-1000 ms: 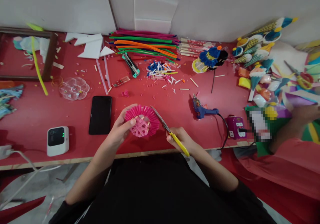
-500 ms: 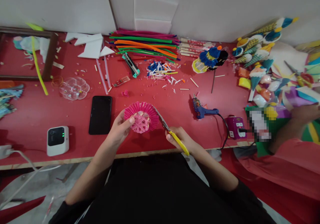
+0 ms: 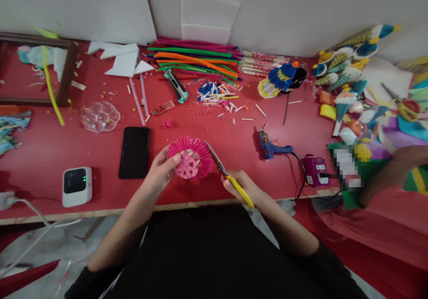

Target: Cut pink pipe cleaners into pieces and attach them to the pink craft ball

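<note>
My left hand [image 3: 162, 170] grips a round pink craft piece [image 3: 203, 158] by its left side, thumb on top. The piece has a pleated bright pink rim around a paler woven middle with sticks showing. In my right hand [image 3: 241, 184] is a pair of scissors with yellow handles [image 3: 240, 189]. The scissors' blades point up and left and lie at the right edge of the pink rim; whether they touch it I cannot tell. Beyond the craft piece, a small pink scrap [image 3: 167, 124] lies on the red table [image 3: 214, 196].
To the right lie a blue glue gun [image 3: 274, 149] and a purple power socket [image 3: 315, 171]. A black phone [image 3: 134, 153] and a white device [image 3: 77, 186] are at left. Behind are pipe cleaners [image 3: 197, 62], a utility knife [image 3: 175, 86] and cut scraps. Another person's arm [image 3: 389, 169] is at far right.
The pink craft piece has turned or shifted very slightly to the right in my left hand's grip. Both hands keep their hold; the view has moved a little.
</note>
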`<action>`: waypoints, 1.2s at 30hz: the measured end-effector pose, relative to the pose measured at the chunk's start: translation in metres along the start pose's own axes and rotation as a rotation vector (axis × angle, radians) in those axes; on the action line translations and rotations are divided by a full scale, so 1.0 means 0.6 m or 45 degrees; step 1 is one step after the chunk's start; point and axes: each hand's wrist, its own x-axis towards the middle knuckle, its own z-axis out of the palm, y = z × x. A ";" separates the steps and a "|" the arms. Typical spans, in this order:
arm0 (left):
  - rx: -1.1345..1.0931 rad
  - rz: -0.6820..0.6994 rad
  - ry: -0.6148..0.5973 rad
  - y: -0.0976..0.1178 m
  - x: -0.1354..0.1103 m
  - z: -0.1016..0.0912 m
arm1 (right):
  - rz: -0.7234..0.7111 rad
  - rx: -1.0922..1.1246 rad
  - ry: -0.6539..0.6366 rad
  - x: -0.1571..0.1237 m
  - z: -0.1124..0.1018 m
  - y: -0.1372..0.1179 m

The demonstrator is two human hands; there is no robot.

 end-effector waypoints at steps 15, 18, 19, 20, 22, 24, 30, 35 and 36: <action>0.057 -0.040 -0.064 -0.003 0.000 -0.003 | 0.004 -0.044 0.014 0.000 0.002 0.001; 0.081 -0.042 -0.058 -0.003 0.001 -0.003 | 0.010 -0.052 0.027 -0.001 0.002 0.002; 0.083 -0.040 -0.054 -0.004 0.002 -0.003 | 0.010 -0.054 0.031 -0.001 0.002 0.002; 0.080 -0.039 -0.054 -0.004 0.002 -0.003 | 0.010 -0.057 0.035 -0.001 0.002 0.002; 0.068 -0.041 -0.064 -0.004 0.001 -0.004 | 0.008 -0.064 0.043 -0.001 0.003 0.002; 0.062 -0.040 -0.089 -0.005 0.001 -0.005 | 0.006 -0.067 0.048 -0.001 0.004 0.002; 0.075 -0.057 -0.100 -0.013 0.004 -0.011 | 0.015 -0.049 0.056 0.000 0.009 0.004; 0.019 -0.035 -0.117 -0.019 0.008 -0.018 | 0.054 -0.022 0.086 0.000 0.015 0.010; 0.021 -0.045 -0.147 -0.019 0.008 -0.020 | 0.064 -0.015 0.093 -0.001 0.016 0.011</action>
